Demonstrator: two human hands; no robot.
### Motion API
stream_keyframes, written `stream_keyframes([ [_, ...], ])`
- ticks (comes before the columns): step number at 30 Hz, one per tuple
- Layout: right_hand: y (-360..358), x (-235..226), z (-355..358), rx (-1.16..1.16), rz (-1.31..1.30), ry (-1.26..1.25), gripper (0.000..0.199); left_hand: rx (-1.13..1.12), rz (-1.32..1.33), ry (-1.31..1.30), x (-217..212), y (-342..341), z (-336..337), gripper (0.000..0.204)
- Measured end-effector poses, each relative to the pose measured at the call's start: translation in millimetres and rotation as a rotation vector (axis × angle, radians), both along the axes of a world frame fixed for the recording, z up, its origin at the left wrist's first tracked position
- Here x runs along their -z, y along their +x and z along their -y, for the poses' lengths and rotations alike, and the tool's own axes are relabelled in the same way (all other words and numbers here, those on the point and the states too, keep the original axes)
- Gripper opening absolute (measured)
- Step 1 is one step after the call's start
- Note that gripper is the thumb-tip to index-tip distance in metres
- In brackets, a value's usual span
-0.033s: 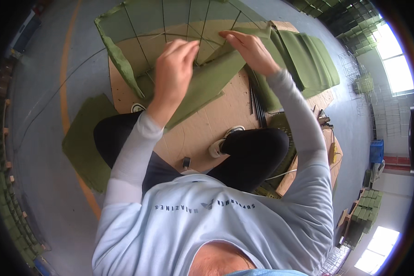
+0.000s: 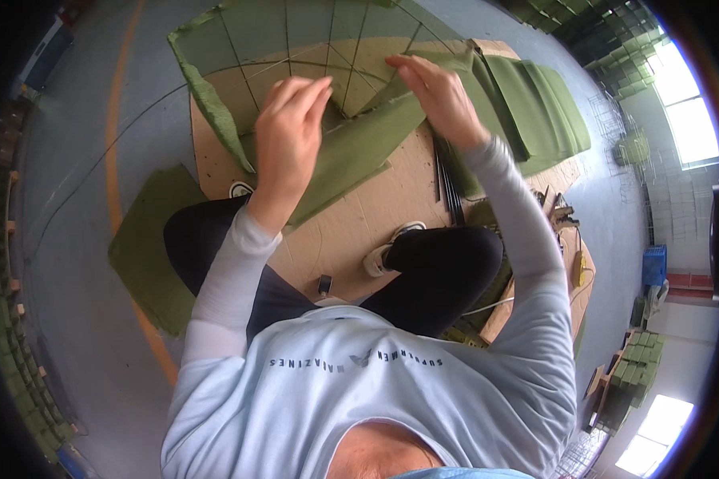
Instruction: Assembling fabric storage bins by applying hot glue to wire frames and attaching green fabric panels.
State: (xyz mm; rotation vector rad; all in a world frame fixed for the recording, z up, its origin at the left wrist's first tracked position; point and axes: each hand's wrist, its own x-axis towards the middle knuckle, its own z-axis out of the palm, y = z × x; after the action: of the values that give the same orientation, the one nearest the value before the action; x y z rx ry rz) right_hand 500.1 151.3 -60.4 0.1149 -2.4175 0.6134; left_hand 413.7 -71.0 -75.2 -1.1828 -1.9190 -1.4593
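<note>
In front of me lies a wire frame (image 2: 288, 36) of thin dark wires, with see-through mesh and green fabric edging (image 2: 208, 100). A green fabric panel (image 2: 359, 152) runs along its near side. My left hand (image 2: 289, 140) is raised over the near edge, its fingers pressed together in a pinch. My right hand (image 2: 443, 100) is bent above the frame's right side, thumb and fingers drawn together near the fabric. What either hand pinches, if anything, is too small to make out.
A stack of folded green fabric (image 2: 543, 108) lies at the right. Dark rods (image 2: 449, 180) rest on the cardboard (image 2: 327, 247) near my shoe (image 2: 379, 259). Another green piece (image 2: 152, 247) is on the floor to the left, and a blue crate (image 2: 654, 263) stands far right.
My left hand has shifted slightly left and down, away from the right. My right hand has moved a little lower, with its fingers still bent. The frame has barely moved.
</note>
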Motion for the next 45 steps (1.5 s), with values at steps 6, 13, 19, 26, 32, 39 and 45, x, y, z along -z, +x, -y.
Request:
stream_keyframes([
  [6, 20, 27, 73, -0.131, -0.1, 0.445, 0.033, 0.023, -0.13, -0.336, 18, 20, 26, 0.006],
  [13, 6, 19, 78, -0.152, 0.103, 0.318, 0.04, 0.206, 0.194, -0.376, 17, -4, 17, 0.013],
  [19, -34, -27, 74, -0.085, 0.919, 0.258, 0.063, 0.238, 0.441, -0.422, 2, -18, 32, 0.013],
  [26, 10, 15, 94, -0.178, -0.008, 0.19, 0.035, -0.079, -0.274, -0.394, 13, 13, 92, 0.017],
  [32, -9, 31, 80, -0.081, 0.081, 0.283, 0.035, -0.033, -0.32, -0.504, 8, 4, 62, 0.009],
  [39, 17, 15, 51, -0.015, 0.231, 0.098, 0.049, 0.104, -0.231, -0.548, 5, 55, -2, 0.011],
  [45, 13, 27, 39, -0.08, 0.334, 0.438, 0.049, 0.088, -0.139, -0.494, 20, 72, -6, 0.013],
])
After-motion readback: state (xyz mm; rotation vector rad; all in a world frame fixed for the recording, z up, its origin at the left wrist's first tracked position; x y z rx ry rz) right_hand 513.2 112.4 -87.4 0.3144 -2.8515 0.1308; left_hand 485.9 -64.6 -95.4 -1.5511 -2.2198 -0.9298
